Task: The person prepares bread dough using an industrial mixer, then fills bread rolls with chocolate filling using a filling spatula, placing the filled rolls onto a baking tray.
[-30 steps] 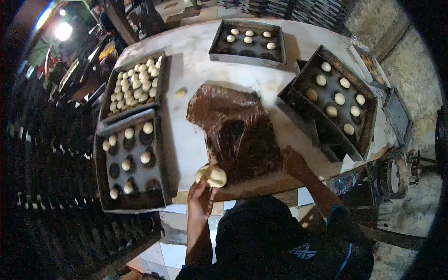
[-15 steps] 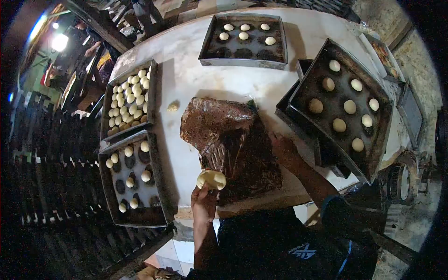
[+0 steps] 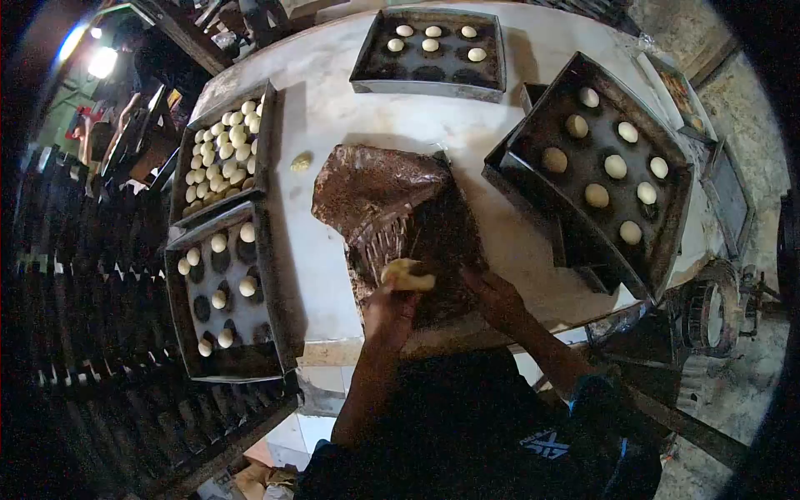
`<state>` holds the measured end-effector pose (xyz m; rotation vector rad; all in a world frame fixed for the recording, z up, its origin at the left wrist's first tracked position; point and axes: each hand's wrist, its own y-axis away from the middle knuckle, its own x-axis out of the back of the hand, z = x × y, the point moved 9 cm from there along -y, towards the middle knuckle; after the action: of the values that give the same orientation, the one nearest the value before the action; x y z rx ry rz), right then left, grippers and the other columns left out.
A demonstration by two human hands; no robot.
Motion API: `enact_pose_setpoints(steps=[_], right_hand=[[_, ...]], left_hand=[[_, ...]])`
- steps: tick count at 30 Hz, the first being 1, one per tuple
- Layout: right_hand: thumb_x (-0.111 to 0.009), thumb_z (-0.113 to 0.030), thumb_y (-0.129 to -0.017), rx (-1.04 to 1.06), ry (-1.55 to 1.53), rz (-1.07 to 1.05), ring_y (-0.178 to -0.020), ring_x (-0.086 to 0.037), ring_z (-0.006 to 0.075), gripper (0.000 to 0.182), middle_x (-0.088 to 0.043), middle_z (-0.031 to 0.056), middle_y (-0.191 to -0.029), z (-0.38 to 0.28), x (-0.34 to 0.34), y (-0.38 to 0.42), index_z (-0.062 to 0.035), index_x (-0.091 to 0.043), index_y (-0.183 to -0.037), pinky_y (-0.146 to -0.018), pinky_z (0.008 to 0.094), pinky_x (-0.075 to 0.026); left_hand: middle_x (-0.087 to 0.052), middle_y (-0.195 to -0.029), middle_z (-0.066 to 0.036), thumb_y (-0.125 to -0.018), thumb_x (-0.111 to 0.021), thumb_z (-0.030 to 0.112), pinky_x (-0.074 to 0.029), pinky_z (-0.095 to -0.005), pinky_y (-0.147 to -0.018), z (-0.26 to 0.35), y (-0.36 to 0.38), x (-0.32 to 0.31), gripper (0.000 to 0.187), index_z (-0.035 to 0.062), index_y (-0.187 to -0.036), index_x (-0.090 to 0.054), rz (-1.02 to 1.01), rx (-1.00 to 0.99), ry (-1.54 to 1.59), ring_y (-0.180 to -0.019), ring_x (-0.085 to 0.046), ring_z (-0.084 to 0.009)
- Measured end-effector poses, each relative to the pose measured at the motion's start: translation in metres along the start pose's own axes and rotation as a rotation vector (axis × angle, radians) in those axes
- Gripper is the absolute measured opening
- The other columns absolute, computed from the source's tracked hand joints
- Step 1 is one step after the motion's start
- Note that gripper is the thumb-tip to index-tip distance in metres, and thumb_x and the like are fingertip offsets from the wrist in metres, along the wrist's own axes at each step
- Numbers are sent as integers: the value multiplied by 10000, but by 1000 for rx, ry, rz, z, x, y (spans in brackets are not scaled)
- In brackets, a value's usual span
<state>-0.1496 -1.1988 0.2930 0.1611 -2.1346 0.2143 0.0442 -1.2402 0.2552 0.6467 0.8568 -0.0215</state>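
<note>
My left hand (image 3: 390, 312) holds a pale yellow piece of dough (image 3: 407, 275), folded over, above the near part of a dark brown mass (image 3: 379, 183). The mass looks wrinkled and glossy on the pale table. My right hand (image 3: 492, 296) is at the right edge of the brown mass, lower than its middle. Its fingers point toward the dough, with a small gap between. They are dark and blurred, so whether they hold anything is hidden. A small yellowish lump (image 3: 302, 162) lies left of the brown mass.
Trays surround the work area: one packed with dough balls (image 3: 264, 125), one below it (image 3: 275, 333), one at the back (image 3: 429, 87), and tilted stacked trays (image 3: 667, 267) at the right. A person's arm (image 3: 123, 125) shows at the far left.
My left hand has moved up and right with the dough, which was spread flatter and is now folded. My right hand has moved slightly down. The whole view has shifted a little.
</note>
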Motion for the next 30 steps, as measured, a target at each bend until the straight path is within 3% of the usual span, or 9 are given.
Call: enact_pose_setpoints(steps=[7, 10, 12, 13, 16, 21, 23, 27, 30], right_hand=[[-603, -114, -890, 262, 423, 227, -880, -621, 316, 272, -574, 147, -1077, -60, 33, 9, -74, -611, -1158, -725, 391, -538], [-616, -176, -902, 120, -165, 200, -951, -615, 295, 252, -559, 132, -1135, -112, 14, -12, -35, -630, -1111, -742, 368, -532], [-647, -197, -884, -54, -1107, 36, -988, -610, 265, 275, -563, 104, -1140, -148, -16, -21, 6, -637, -1070, -751, 357, -535], [-647, -197, -884, -37, -1105, 17, -988, -610, 265, 275, -563, 104, -1140, -165, -24, -22, 6, -637, -1070, -751, 357, -535], [-674, -157, -867, -368, -1905, -27, -921, -616, 201, 265, -637, 91, -951, -200, -74, -16, 73, -649, -997, -769, 325, -532], [-748, -73, -732, 398, -620, 232, -861, -620, 236, 265, -577, 120, -986, -359, 2, 15, 41, -659, -955, -738, 313, -515], [-764, -75, -717, 452, -494, 281, -828, -639, 213, 232, -610, 111, -968, -393, 1, 26, 32, -674, -902, -689, 299, -522], [-728, -27, -732, 724, -493, 421, -782, -633, 221, 152, -623, 113, -916, -440, 13, 46, 23, -674, -865, -662, 297, -514], [-775, -100, -728, 666, -560, 196, -734, -614, 174, 223, -614, 99, -909, -450, 5, 33, 36, -666, -867, -632, 261, -496]], left_hand=[[-592, -1123, -133, -921, -592, 206, -560, -336, -850, 52, 55, 10, 360, -30, -1182, -514, 8, -108, -17, -1033, -606, -233], [-599, -1141, -140, -936, -569, 209, -569, -309, -836, 60, 97, 2, 339, -23, -1179, -524, -22, -169, 14, -1035, -613, -229], [-585, -1174, -146, -952, -540, 220, -568, -309, -837, 63, 121, 13, 338, -17, -1192, -521, -10, -209, 14, -1063, -602, -232], [-585, -1174, -146, -952, -540, 220, -568, -309, -837, 69, 133, 22, 338, -17, -1192, -521, -4, -229, 25, -1063, -602, -232], [-571, -1209, -141, -963, -515, 223, -497, -370, -960, 96, 177, 48, 398, -16, -1277, -466, -23, -426, 204, -1118, -568, -244], [-235, -1423, -317, -927, -484, 154, -222, -436, -1096, 122, 269, 48, 621, -53, -1429, -182, 200, -1095, -1295, -1313, -299, -419], [-254, -1439, -275, -924, -485, 122, -250, -416, -1090, 136, 304, 51, 636, -38, -1448, -162, 248, -1116, -1178, -1304, -340, -367], [-421, -1356, -165, -915, -575, 166, -334, -371, -1041, 158, 333, 90, 649, -23, -1444, -251, -45, -878, -127, -1235, -429, -234], [-460, -1296, -181, -867, -647, 309, -355, -378, -1015, 182, 353, 107, 465, -25, -1185, -589, -32, -1069, -388, -1169, -480, -258]])
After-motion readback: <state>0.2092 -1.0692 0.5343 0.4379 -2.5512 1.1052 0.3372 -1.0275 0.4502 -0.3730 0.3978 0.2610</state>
